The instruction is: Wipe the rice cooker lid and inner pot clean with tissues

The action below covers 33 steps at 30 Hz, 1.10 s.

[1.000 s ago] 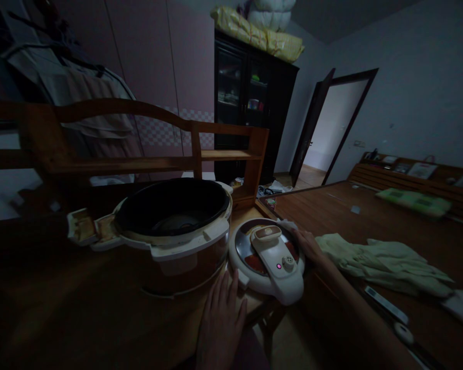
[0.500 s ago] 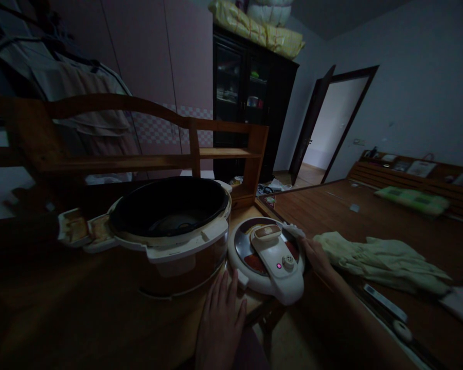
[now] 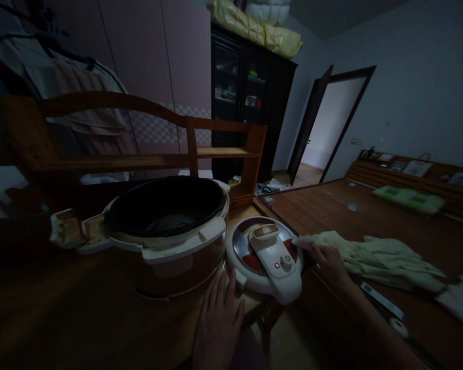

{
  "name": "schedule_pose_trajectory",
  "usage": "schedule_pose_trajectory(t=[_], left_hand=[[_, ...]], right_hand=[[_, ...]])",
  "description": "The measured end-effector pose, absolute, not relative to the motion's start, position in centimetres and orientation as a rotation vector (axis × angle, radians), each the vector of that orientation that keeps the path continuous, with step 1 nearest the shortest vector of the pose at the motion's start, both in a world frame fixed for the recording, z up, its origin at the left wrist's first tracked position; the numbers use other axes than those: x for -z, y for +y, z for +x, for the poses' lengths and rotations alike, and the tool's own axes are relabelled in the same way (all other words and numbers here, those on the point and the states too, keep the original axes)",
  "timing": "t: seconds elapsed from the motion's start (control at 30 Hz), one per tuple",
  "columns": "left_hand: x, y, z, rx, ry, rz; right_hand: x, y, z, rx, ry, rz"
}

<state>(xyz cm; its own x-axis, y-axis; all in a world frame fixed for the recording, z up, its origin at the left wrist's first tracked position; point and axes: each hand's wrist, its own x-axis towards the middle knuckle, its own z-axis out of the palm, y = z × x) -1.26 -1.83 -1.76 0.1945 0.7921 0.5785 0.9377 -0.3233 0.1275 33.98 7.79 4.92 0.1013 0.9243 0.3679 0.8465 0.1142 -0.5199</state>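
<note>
A pressure cooker lid point(image 3: 268, 288), white with a shiny top and a brown-topped handle, lies on the wooden table. My left hand point(image 3: 218, 318) rests flat at the table's front edge, fingers stretched out, the fingertips by the lid's near left rim. At the lid's right rim, my right hand point(image 3: 326, 259) is closed on a crumpled white tissue point(image 3: 304, 241) and presses it against or close to the rim. Left of the lid stands the open pressure cooker point(image 3: 193, 267), its dark inner pot point(image 3: 139, 205) showing.
A wooden shelf rail point(image 3: 119, 163) runs along the table's back. To the right, a bed surface point(image 3: 312, 200) carries a pale green garment point(image 3: 386, 262), a green checked pillow point(image 3: 409, 199) and a white-and-grey strip-like object point(image 3: 381, 300). Behind are a dark cabinet point(image 3: 280, 103) and an open door point(image 3: 310, 123).
My right hand has moved a little to the right and up along the lid's rim with the tissue. My left hand stays in place; the view has shifted slightly.
</note>
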Motion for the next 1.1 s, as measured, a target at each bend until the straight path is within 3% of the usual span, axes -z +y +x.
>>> schedule_pose_trajectory(t=[0.3,0.53,1.1], left_hand=[[2.1,-1.7,-1.3,0.796,-1.623,-2.18],[2.4,-1.5,-1.2,0.824,-1.623,-2.159],[2.4,-1.6,-1.3,0.799,-1.637,-2.166]], right_hand=[[-7.5,15.5,30.3,-0.277,-1.885,-1.658],[-7.6,15.9,28.8,-0.33,-2.008,-1.61],[-5.5,14.0,29.2,0.04,-2.265,-1.567]])
